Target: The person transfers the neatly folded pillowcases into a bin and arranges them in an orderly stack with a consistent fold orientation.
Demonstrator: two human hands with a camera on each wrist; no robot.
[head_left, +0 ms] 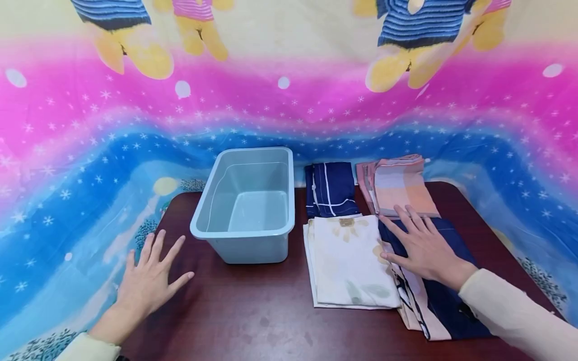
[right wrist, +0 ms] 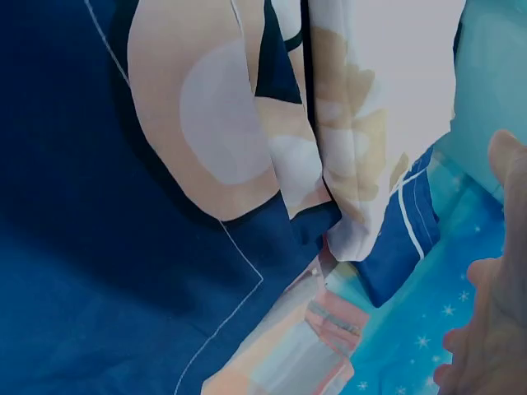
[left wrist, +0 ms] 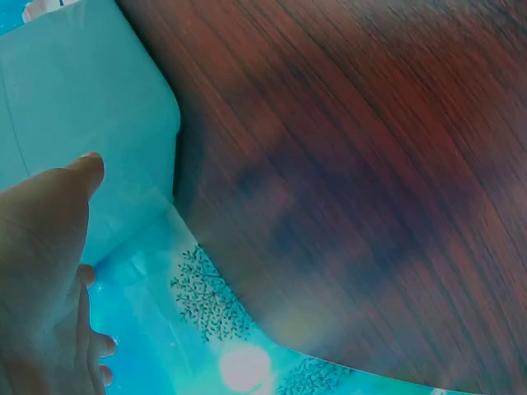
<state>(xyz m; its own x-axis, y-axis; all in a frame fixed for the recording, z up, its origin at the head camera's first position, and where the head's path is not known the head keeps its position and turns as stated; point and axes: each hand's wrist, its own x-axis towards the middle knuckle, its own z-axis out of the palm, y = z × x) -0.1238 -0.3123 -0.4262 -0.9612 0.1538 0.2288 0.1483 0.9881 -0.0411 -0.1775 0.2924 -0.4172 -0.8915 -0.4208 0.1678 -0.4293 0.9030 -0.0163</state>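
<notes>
My left hand (head_left: pixel 151 278) hovers over the table's left side with fingers spread, holding nothing. Closest to it stands a pale blue plastic basin (head_left: pixel 248 248), whose inside shows nothing in it. On the other side, my right hand (head_left: pixel 424 245) spreads its fingers above a folded navy and peach cloth (head_left: pixel 456 301) and holds nothing. Beside that lies a folded white cloth with a flower print (head_left: pixel 347 265). Behind these are a folded navy cloth with white lines (head_left: pixel 334 188) and a folded pink and peach checked cloth (head_left: pixel 399 183). The right wrist view shows the navy and peach cloth (right wrist: pixel 198 123) up close.
The dark reddish-brown wooden table (head_left: pixel 244 311) has rounded far corners. Around it hangs a printed fabric backdrop (head_left: pixel 289 108) in pink, blue and cream, meeting the table's back and sides. The basin stands left of the cloths, its rim well above them.
</notes>
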